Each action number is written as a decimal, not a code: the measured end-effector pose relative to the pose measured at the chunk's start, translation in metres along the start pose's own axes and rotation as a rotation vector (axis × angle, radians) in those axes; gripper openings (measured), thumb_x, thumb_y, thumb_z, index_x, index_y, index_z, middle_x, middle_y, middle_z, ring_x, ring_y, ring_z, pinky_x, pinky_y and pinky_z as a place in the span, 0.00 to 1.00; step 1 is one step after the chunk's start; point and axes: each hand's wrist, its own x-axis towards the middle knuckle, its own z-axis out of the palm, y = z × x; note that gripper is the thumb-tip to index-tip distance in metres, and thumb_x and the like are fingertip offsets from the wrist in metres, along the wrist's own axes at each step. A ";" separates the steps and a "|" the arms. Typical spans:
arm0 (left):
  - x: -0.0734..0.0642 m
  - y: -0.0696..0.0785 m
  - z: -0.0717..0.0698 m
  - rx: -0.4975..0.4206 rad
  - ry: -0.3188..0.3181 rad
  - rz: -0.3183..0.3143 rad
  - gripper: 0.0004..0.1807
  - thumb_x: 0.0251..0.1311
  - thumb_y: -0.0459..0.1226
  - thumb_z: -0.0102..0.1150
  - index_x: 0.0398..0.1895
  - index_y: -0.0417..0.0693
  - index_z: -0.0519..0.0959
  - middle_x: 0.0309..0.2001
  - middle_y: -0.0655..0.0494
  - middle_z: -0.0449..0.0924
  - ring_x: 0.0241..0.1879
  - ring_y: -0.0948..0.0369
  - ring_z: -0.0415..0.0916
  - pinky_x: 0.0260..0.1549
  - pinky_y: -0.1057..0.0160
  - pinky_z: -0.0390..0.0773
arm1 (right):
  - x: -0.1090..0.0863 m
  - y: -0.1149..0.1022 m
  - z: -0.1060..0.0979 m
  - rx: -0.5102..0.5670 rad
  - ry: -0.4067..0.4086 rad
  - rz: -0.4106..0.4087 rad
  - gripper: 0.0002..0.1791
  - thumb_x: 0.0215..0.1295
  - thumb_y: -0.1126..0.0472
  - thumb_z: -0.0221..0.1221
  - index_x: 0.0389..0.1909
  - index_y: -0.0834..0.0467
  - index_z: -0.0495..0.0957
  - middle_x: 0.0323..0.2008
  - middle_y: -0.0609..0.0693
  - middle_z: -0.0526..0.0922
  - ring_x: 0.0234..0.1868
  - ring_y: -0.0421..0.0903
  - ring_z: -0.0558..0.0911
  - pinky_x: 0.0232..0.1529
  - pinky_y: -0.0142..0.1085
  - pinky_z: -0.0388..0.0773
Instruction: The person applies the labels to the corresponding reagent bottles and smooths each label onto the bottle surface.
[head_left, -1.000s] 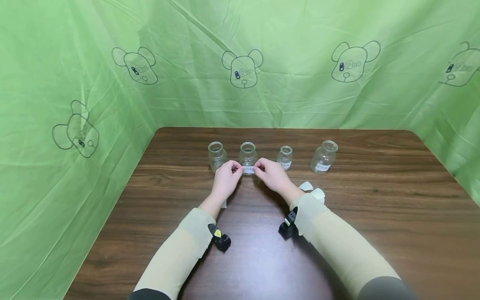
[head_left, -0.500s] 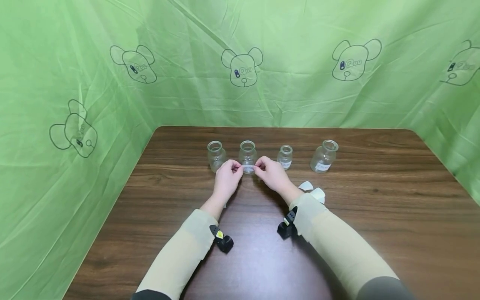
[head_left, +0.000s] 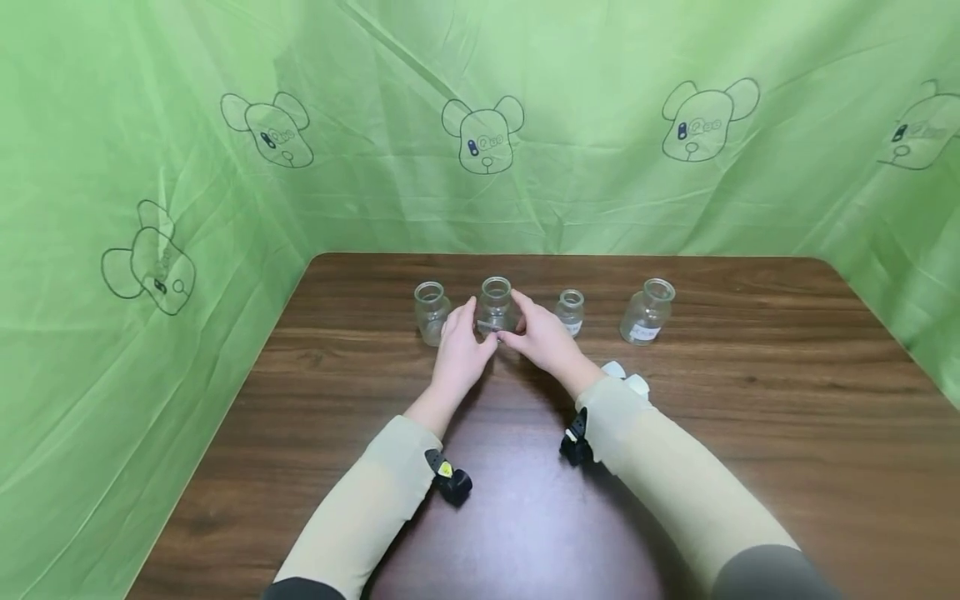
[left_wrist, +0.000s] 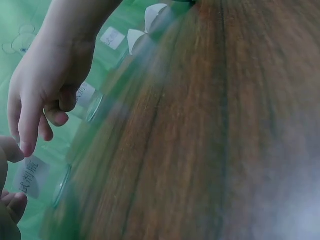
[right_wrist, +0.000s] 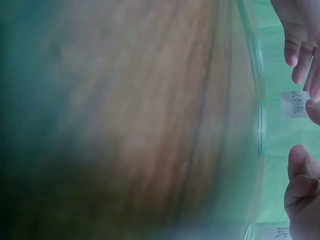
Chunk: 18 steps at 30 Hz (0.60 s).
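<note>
A clear glass jar (head_left: 497,313) stands between my two hands near the middle of the table's far half. On its front is a white paper label (left_wrist: 33,178) with handwritten characters. My left hand (head_left: 461,352) grips the jar from the left, with its thumb at the front near the label. From the other side my right hand (head_left: 549,340) holds it, its index finger along the jar's right side and its thumb at the front. The two thumbs almost meet. Much of the label is hidden in the head view.
To the left stands another glass jar (head_left: 432,315), close to my left hand. A small labelled jar (head_left: 572,307) is just right of my right hand, and a larger labelled jar (head_left: 647,315) lies farther right. White curled pieces (head_left: 613,369) rest by my right wrist.
Both hands have gone from pinching the ends of the label strip at the jar's front to reaching round its sides. The thumbs have come together, and the jar has shifted slightly.
</note>
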 end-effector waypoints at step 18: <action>0.005 -0.007 -0.003 0.056 -0.014 0.112 0.20 0.60 0.37 0.60 0.54 0.42 0.71 0.53 0.47 0.77 0.51 0.51 0.73 0.50 0.54 0.70 | -0.001 0.002 -0.011 -0.065 -0.013 -0.045 0.31 0.57 0.53 0.65 0.59 0.61 0.67 0.25 0.50 0.78 0.28 0.47 0.78 0.35 0.43 0.74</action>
